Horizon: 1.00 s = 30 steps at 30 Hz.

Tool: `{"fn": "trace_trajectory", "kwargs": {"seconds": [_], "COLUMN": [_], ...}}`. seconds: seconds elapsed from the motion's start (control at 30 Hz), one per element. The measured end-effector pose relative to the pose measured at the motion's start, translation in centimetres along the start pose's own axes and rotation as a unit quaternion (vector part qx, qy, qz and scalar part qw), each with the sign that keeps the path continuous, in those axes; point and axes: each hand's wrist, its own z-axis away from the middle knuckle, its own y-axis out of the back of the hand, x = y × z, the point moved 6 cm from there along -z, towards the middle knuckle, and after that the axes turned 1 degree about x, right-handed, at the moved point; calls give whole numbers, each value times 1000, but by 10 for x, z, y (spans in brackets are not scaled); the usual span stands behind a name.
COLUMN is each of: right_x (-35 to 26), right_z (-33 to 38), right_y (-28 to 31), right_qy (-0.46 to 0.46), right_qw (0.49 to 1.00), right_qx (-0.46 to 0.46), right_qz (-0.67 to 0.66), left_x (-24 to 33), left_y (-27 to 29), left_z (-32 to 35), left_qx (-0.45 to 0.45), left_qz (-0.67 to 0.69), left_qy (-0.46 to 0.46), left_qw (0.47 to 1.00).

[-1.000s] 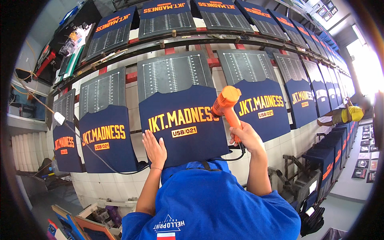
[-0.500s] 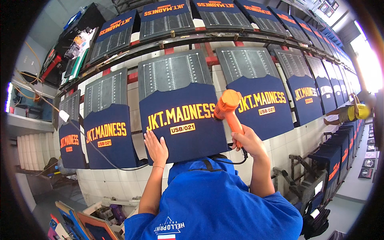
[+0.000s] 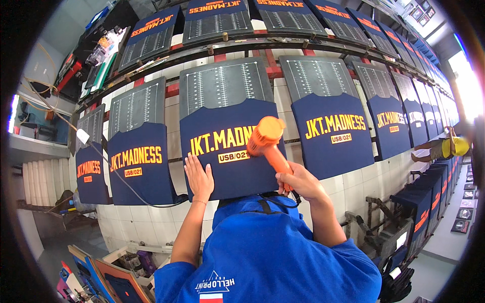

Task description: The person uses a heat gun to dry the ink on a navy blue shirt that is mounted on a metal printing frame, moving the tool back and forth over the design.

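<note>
My right hand [image 3: 303, 183] is wrapped round the handle of an orange heat gun [image 3: 273, 157]. The gun's nozzle end is over the right part of the yellow-orange lettering on a navy shirt piece [image 3: 227, 184], hiding some letters and the edge of the small label print; whether it touches the cloth I cannot tell. That shirt lies flat on a dark board [image 3: 225, 83] with white ruled marks. My left hand [image 3: 200, 178] rests flat on the shirt's lower left, fingers stretched out, just below the lettering. A black cord trails from the gun's handle.
Similar boards with printed navy shirts, such as one on the right [image 3: 333, 144] and one on the left [image 3: 136, 164], run in rows. A grey cord with a white connector [image 3: 82, 135] hangs across the left. Another person in yellow [image 3: 457, 146] is at far right.
My right hand has moved the heat gun left and slightly down, from the lettering's right end toward its middle. My left hand stays flat on the shirt. The view has shifted slightly.
</note>
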Motion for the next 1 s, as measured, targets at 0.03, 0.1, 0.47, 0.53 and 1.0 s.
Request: {"fn": "trace_trajectory", "kwargs": {"seconds": [0.03, 0.1, 0.47, 0.53, 1.0], "right_x": [-4, -6, 1, 4, 2], "right_z": [2, 2, -2, -2, -14], "right_y": [-5, -14, -48, -47, -77], "right_qy": [-13, -13, -35, -41, -30], "right_qw": [1000, 1000, 996, 997, 997], "right_qx": [-12, 8, 80, 59, 59], "right_qz": [0, 2, 32, 7, 29], "left_x": [-2, -2, -13, -15, -13], "left_y": [0, -1, -7, -6, 3], "left_z": [-6, -24, -92, -88, -60], "left_qx": [-7, -6, -6, 0, -70], "left_qz": [-4, 1, 41, 44, 59], "left_qy": [-1, -14, -90, -101, -102], "left_qw": [1000, 1000, 995, 994, 991]}}
